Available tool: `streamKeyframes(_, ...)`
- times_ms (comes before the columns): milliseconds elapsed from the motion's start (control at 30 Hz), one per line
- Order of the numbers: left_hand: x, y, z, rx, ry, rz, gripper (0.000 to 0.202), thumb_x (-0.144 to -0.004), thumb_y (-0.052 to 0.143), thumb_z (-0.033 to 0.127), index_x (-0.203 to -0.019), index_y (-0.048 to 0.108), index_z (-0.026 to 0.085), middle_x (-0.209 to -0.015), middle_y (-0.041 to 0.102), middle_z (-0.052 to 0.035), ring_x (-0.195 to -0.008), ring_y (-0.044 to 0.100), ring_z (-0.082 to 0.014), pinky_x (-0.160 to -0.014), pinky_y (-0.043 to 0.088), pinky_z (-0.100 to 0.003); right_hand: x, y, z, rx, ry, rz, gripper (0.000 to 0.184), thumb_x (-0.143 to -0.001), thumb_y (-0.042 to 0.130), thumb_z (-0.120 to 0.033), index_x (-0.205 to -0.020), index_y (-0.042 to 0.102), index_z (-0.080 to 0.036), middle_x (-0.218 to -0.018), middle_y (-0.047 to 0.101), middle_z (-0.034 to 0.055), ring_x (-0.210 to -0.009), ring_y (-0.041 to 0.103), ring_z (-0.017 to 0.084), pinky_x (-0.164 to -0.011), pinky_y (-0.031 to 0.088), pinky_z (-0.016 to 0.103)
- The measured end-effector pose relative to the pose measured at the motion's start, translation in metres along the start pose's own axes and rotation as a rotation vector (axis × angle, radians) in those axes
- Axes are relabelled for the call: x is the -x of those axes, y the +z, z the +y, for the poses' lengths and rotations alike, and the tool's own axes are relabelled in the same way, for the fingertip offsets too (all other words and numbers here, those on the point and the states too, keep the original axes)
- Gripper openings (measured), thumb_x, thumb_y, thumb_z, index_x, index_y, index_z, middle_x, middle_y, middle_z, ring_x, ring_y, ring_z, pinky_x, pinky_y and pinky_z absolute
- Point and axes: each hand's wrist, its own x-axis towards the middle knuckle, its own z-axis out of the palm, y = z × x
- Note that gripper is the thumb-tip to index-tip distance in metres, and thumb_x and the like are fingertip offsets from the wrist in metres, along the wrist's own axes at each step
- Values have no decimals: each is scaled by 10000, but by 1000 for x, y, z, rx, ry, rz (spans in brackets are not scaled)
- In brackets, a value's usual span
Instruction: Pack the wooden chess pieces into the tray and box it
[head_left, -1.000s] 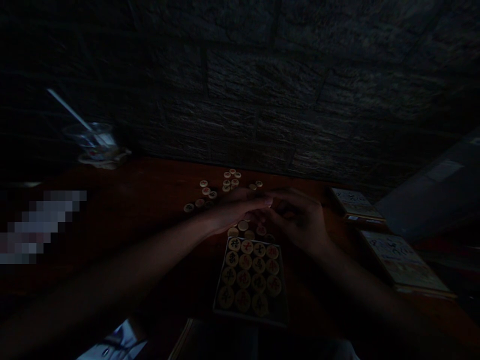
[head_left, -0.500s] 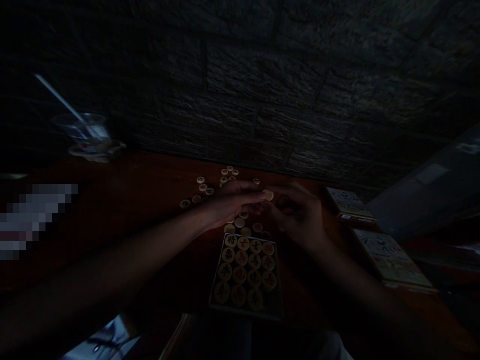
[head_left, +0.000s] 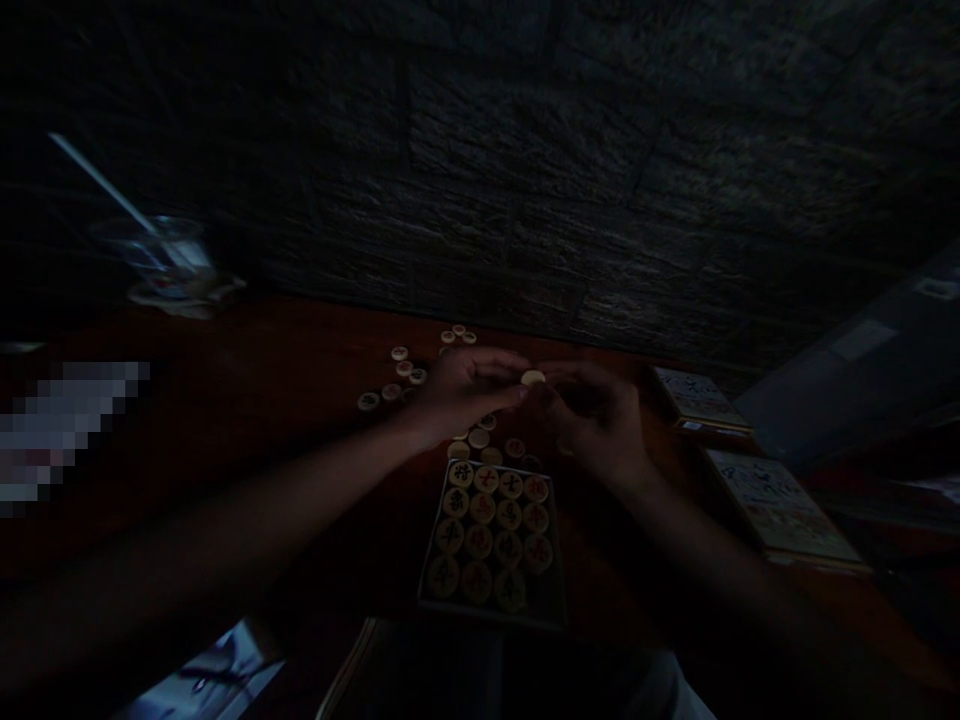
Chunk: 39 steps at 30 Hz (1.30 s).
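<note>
While both hands meet above the table, a round xiangqi piece point(head_left: 533, 378) sits between their fingertips, held up off the wood just beyond an open box. The left hand point(head_left: 454, 395) has its thumb and fingers closed on the piece's near side; the right hand point(head_left: 604, 420) is curled, its fingertips at the opposite edge, though in this dim light I cannot tell whether they grip it or merely rest close by.

Nearer the body, the shallow box point(head_left: 556, 590) holds fifteen pieces point(head_left: 482, 508) in neat rows, marked in red and black (the black general takes the far left corner), with a gap at the near right corner. Just past its far rim lie several loose discs point(head_left: 478, 438), partly shadowed by the hands, and more pieces point(head_left: 368, 401) are scattered farther off, beyond the left wrist and toward the wall.

On the right of the reddish-brown table point(head_left: 285, 370), two flat items with printed covers point(head_left: 780, 500) lie near each other, beside a grey panel point(head_left: 862, 350). At the far left stands a clear plastic cup point(head_left: 161, 255) with a pale straw point(head_left: 101, 180) leaning out. Behind everything rises a rough stone-block wall point(head_left: 480, 150).
</note>
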Motion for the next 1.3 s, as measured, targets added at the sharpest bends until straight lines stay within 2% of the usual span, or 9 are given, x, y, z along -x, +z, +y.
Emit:
streamKeyframes(100,0,1,-3,-57,51,-4,308,-759,873,234,-1052,801,168,-942,811,-65,-796,732,-136,-727,550,-246,-1,2,-1,-78,71,12,315,-834,852,-451,-972,754,-185,-738,735,36,-539,627,130,-404,430,214)
streamKeyframes(267,2,2,-3,-64,60,-14,234,-844,798,300,-1042,815,177,-942,815,-76,-745,731,-140,-719,581,-275,-3,3,2,-124,84,24,327,-829,847,-478,-858,715,-180,-721,727,26,-491,576,98,-406,428,207)
streamKeyframes(567,3,3,-3,-83,96,28,270,-831,816,292,-1070,803,166,-953,818,-75,-776,746,-151,-723,585,-276,-7,4,0,-123,119,12,398,-726,923,-492,-885,764,-165,-749,764,46,-545,636,120,-481,508,225)
streamKeyframes(700,3,4,-3,-94,126,10,276,-822,826,242,-1084,791,164,-1013,823,-82,-851,762,-160,-772,583,-277,-6,4,0,-164,170,3,419,-734,912,-539,-827,746,-165,-598,678,1,-474,576,106,-429,472,214)
streamKeyframes(833,4,6,0,-119,118,20,270,-784,846,210,-1043,791,158,-979,825,-82,-866,772,-180,-771,583,-282,-4,5,0,-170,210,-8,439,-757,883,-582,-816,751,-167,-545,630,-18,-429,528,95,-375,422,204)
streamKeyframes(967,3,5,0,-93,77,42,263,-795,845,254,-1038,791,171,-941,822,-71,-805,764,-172,-751,590,-290,-4,6,-1,-173,201,0,424,-794,846,-581,-826,775,-165,-544,624,-16,-434,536,100,-362,410,199)
streamKeyframes(1067,2,4,-1,-28,50,64,237,-837,810,296,-1037,802,170,-939,822,-66,-743,752,-156,-744,606,-304,-5,6,1,-170,188,0,367,-811,840,-521,-888,797,-165,-602,677,3,-454,558,102,-380,430,199)
streamKeyframes(1200,1,4,-1,-21,56,88,218,-861,784,272,-1048,816,165,-970,827,-72,-718,750,-140,-742,616,-301,-6,5,3,-183,165,-11,332,-787,860,-441,-952,805,-159,-767,776,51,-495,592,98,-436,487,212)
streamKeyframes(1300,3,5,0,-39,60,77,213,-875,776,265,-1056,820,161,-933,827,-73,-707,747,-135,-712,608,-281,-6,5,2,-180,161,-17,338,-751,893,-428,-926,800,-154,-748,774,51,-495,593,99,-444,485,212)
